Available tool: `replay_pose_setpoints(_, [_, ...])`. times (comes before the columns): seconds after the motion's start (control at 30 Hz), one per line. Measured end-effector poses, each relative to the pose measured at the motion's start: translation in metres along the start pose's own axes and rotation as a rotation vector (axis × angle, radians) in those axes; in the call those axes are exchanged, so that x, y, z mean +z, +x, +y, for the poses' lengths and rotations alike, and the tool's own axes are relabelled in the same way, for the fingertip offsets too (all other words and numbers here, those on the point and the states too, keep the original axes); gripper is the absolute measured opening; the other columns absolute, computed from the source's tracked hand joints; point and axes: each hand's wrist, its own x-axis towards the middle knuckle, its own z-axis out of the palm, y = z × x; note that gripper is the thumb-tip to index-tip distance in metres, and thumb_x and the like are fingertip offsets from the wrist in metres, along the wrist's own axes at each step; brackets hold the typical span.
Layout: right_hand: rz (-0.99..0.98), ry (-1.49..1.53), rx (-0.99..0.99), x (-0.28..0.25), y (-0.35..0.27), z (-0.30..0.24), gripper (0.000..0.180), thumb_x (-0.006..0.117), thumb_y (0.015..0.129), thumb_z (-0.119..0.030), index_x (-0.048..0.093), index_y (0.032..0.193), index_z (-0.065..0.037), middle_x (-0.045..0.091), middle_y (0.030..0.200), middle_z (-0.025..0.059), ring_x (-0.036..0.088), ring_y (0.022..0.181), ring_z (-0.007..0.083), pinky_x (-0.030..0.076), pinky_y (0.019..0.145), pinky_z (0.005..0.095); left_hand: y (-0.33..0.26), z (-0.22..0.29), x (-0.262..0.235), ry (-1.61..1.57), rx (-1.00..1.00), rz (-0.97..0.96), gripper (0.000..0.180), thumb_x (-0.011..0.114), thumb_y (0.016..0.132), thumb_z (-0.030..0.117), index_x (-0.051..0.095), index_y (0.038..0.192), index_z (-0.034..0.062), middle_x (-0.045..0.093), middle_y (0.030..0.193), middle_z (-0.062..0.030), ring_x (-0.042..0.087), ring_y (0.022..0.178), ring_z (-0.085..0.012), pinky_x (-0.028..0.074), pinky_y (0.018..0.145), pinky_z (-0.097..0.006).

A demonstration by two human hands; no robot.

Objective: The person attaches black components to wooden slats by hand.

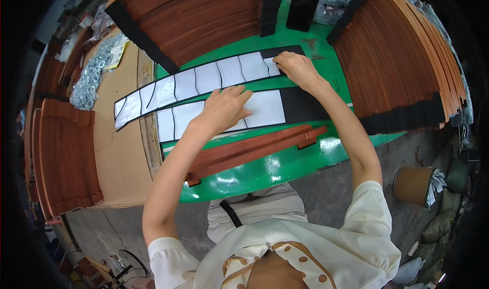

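Two long black strips lie side by side, each partly covered by a row of white paper panels with wavy dark gaps. My left hand rests palm down on the near strip, fingers loosely spread, hiding part of its panels. At the right end of the far strip, my right hand has thumb and fingertips closed on the last small white paper panel. The black ends of both strips are bare at the right. Below them lie reddish-brown wooden slats.
The green tabletop carries tall wooden slat stacks at the back and right. A black phone lies at the far side. On the left are cardboard, bagged metal rings and another stack. A bin stands right.
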Motion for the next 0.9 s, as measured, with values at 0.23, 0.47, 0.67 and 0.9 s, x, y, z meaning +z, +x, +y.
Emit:
replay_pose_setpoints(0.23, [-0.025, -0.278, -0.181, 0.048, 0.037, 0.03, 0.009, 0.056, 0.074, -0.003, 0.062, 0.081, -0.002, 0.062, 0.084, 0.0124, 0.064, 0.082, 0.0275, 0.054, 0.065, 0.0365, 0.056, -0.011, 0.043, 0.11, -0.105, 0.005, 0.05, 0.067, 0.08, 0.026, 0.052, 0.122, 0.0047, 0.051, 0.131, -0.0125, 0.052, 0.115, -0.0265, 0.045, 0.09, -0.044])
replay_pose_setpoints(0.47, [0.039, -0.409, -0.447, 0.059, 0.044, 0.05, 0.006, 0.058, 0.072, -0.005, 0.06, 0.075, -0.001, 0.061, 0.077, 0.0101, 0.064, 0.075, 0.0242, 0.054, 0.06, 0.0337, 0.059, -0.021, 0.049, 0.076, -0.033, 0.121, 0.051, 0.072, 0.073, 0.027, 0.058, 0.114, 0.0006, 0.057, 0.124, -0.0128, 0.058, 0.107, -0.0274, 0.049, 0.085, -0.039])
replay_pose_setpoints(0.67, [0.132, 0.091, 0.147, 0.042, 0.055, 0.042, 0.012, 0.058, 0.078, -0.007, 0.064, 0.082, 0.003, 0.064, 0.071, 0.0146, 0.064, 0.064, 0.025, 0.051, 0.061, 0.0333, 0.058, -0.018, 0.051, 0.085, -0.021, 0.177, 0.05, 0.071, 0.075, 0.028, 0.058, 0.114, -0.0001, 0.059, 0.12, -0.0166, 0.059, 0.105, -0.0291, 0.049, 0.085, -0.039])
replay_pose_setpoints(0.9, [0.207, 0.465, 0.145, -0.027, 0.017, -0.058, 0.013, 0.061, 0.081, -0.005, 0.066, 0.09, 0.001, 0.063, 0.071, 0.013, 0.061, 0.058, 0.0188, 0.048, 0.054, 0.0297, 0.046, 0.002, -0.026, -0.805, -0.372, 0.453, 0.031, 0.065, 0.085, 0.024, 0.062, 0.101, -0.0021, 0.065, 0.085, -0.0085, 0.06, 0.075, -0.0135, 0.048, 0.068, -0.026])
